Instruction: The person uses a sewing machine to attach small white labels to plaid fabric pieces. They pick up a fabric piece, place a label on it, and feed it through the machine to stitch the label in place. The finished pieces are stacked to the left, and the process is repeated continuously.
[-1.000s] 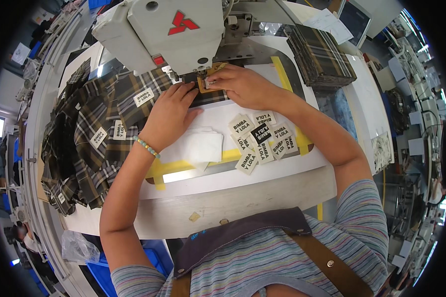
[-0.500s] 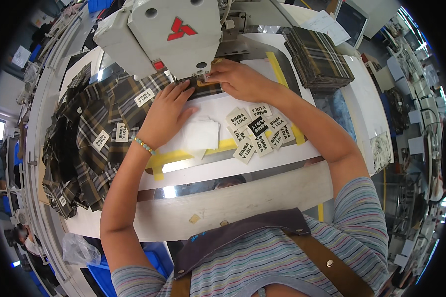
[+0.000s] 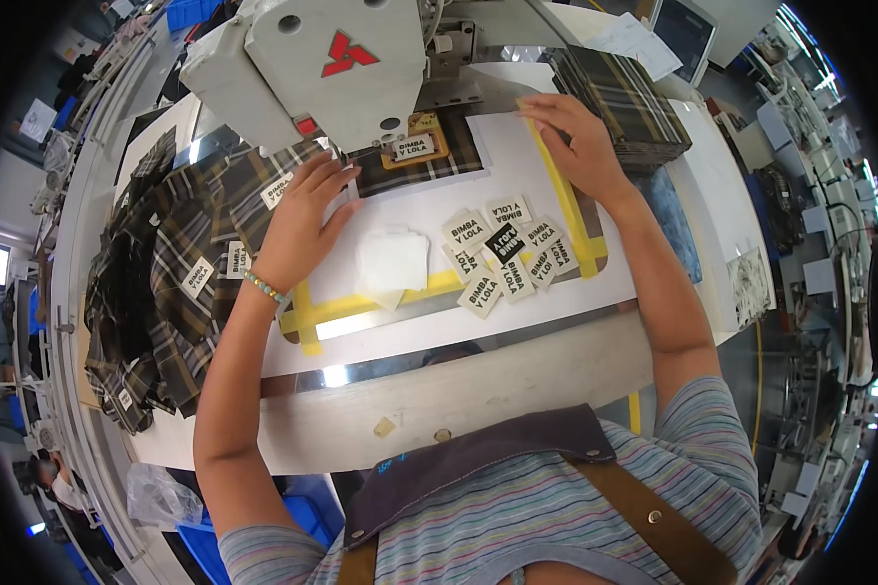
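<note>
Nearest us, well in front of the white sewing machine head (image 3: 337, 83), runs the pale grey edge of the surface (image 3: 478, 385). Closer to that head, to its front right, we see a cluster of loose off-white fabric labels with dark print (image 3: 481, 292), one black among them, and straight in front of it a small pile of blank white squares (image 3: 392, 258). Our left hand (image 3: 312, 203) lies palm down at the front left of the head, its grip relaxed with slightly bent fingers, holding nothing visible; whether the fingertips press the cloth we cannot tell. Our right hand (image 3: 580, 151) has just moved from the front of the head out to its right, by a yellow tape strip (image 3: 578, 222); its grip is loose, with nothing seen in it. That leaves uncovered an off-white rectangular label (image 3: 415, 147) inside an ochre clamp frame (image 3: 426, 125) on a brown-and-black plaid panel (image 3: 466, 156), just under the head's front; we judge the label is placed and needs no steadying from the right hand. Left of the head lies a heap of plaid cloth (image 3: 171, 302); beyond, to its right, stands a stack of folded plaid pieces (image 3: 644, 109).
</note>
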The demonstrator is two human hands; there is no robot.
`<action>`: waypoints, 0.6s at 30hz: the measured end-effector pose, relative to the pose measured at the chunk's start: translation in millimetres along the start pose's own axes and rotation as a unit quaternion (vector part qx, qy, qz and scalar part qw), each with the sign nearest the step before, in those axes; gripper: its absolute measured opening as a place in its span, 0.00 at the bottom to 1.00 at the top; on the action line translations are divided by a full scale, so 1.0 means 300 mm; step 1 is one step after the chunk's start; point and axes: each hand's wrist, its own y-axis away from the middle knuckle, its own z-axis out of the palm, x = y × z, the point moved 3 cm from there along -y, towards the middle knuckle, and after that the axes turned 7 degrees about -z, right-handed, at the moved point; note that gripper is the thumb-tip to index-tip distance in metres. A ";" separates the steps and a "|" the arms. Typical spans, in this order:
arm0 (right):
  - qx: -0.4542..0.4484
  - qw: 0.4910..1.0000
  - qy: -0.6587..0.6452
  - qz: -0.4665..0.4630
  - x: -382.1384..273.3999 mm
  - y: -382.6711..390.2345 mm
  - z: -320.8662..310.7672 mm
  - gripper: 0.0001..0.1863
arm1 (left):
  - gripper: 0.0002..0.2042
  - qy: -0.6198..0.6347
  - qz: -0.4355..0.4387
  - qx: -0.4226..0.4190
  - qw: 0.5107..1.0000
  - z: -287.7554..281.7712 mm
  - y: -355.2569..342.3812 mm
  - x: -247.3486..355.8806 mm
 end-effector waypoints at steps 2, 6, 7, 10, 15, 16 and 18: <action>0.025 1.000 -0.010 -0.003 -0.002 0.002 0.013 0.14 | 0.23 -0.007 0.005 -0.013 1.000 0.017 -0.006 0.027; 0.023 1.000 -0.013 -0.006 -0.016 0.002 0.030 0.12 | 0.24 -0.022 0.015 -0.023 0.999 0.033 -0.005 0.055; 0.023 1.000 -0.011 -0.011 -0.020 0.001 0.032 0.12 | 0.24 -0.024 0.018 -0.025 0.999 0.033 -0.003 0.056; 0.020 1.000 -0.012 -0.016 -0.016 -0.002 0.020 0.12 | 0.24 -0.024 0.017 -0.022 0.999 0.032 -0.008 0.072; 0.012 0.999 -0.026 -0.019 -0.013 -0.003 0.023 0.11 | 0.24 -0.032 0.025 -0.028 0.999 0.048 -0.027 0.079; 0.012 0.999 -0.028 -0.018 -0.008 -0.001 0.022 0.11 | 0.24 -0.029 0.024 -0.034 0.999 0.050 -0.035 0.086; 0.012 0.999 -0.031 -0.017 -0.003 0.002 0.024 0.11 | 0.23 -0.018 0.016 -0.047 0.999 0.059 -0.044 0.087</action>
